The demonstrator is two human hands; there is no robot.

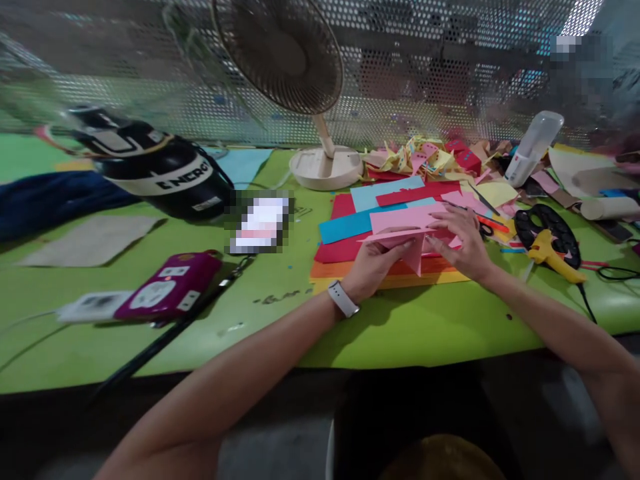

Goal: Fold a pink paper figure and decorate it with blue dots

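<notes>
Over a stack of coloured paper, my left hand (371, 270) grips a folded piece of pink paper (413, 256), thumb on the near side. One pointed corner of it hangs down between my hands. My right hand (466, 241) is at the paper's right side, its fingers bent around that edge and the thumb close to the fold. Beneath lie a flat pink strip (395, 219), a blue strip (345, 227), red sheets (333, 252) and orange sheets (330, 270). Part of the folded paper is hidden by my fingers.
A yellow glue gun (555, 257) and a black palette (547, 230) lie at the right, near a clear bottle (535, 148). Paper scraps (425, 157) are heaped behind. A fan (327, 167), phone (263, 223), purple power bank (173, 287) and black flask (165, 170) occupy the left and middle.
</notes>
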